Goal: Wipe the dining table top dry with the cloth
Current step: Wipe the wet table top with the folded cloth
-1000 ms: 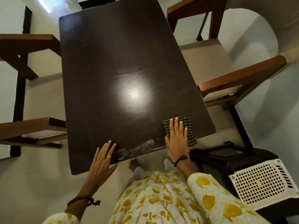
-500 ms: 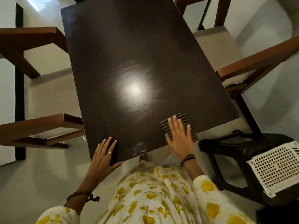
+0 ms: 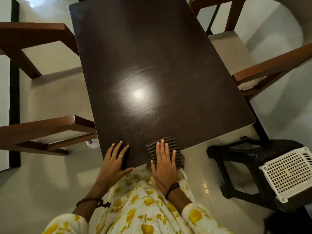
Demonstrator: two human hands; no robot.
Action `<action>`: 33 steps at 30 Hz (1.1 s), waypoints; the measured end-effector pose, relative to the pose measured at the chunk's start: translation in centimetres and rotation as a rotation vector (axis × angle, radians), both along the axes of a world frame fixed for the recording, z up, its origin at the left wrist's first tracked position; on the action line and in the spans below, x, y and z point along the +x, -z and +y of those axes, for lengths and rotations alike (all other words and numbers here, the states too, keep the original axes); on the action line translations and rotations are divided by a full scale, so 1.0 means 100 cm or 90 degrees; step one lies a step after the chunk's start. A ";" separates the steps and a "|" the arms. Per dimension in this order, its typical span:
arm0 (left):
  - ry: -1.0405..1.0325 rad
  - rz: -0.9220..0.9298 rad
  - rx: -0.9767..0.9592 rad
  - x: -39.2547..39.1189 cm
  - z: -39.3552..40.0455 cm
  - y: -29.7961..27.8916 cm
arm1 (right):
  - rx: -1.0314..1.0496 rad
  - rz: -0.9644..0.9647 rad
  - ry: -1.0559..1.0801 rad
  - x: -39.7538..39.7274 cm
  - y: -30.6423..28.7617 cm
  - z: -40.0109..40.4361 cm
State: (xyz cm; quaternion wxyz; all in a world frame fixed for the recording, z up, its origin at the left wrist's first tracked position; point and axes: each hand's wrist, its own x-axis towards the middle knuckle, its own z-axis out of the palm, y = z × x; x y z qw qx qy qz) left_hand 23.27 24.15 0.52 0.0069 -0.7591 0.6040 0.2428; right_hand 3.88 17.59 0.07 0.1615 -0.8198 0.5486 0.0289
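The dark brown dining table top (image 3: pixel 152 65) fills the middle of the view, with a bright light reflection at its centre. A folded black-and-white checked cloth (image 3: pixel 175 146) lies at the table's near edge. My right hand (image 3: pixel 164 164) presses flat on the cloth with straight fingers, its palm hanging past the edge. My left hand (image 3: pixel 114 159) rests flat on the near left corner of the table, fingers spread, about a hand's width left of the cloth.
Two wooden chairs (image 3: pixel 42 129) stand at the table's left side and another chair (image 3: pixel 253 71) at its right. A black plastic stool (image 3: pixel 239 159) with a white perforated basket (image 3: pixel 287 173) stands at the near right. Pale tiled floor lies around.
My right hand has slid the cloth leftward along the near edge, closer to my left hand. The wet smear seen near that edge is gone. The camera view shifted.
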 end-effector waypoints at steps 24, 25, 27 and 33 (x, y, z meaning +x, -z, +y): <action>-0.340 0.178 -0.074 0.009 0.064 0.002 | -0.006 -0.010 -0.282 0.065 0.003 0.014; -0.346 0.180 -0.077 0.009 0.064 0.001 | -0.017 -0.003 -0.300 0.054 0.006 0.004; -0.354 0.183 -0.082 0.007 0.062 0.002 | -0.066 0.021 -0.259 0.030 0.011 -0.021; -0.379 0.184 -0.092 0.003 0.061 0.004 | -0.064 0.062 0.024 0.029 0.006 -0.042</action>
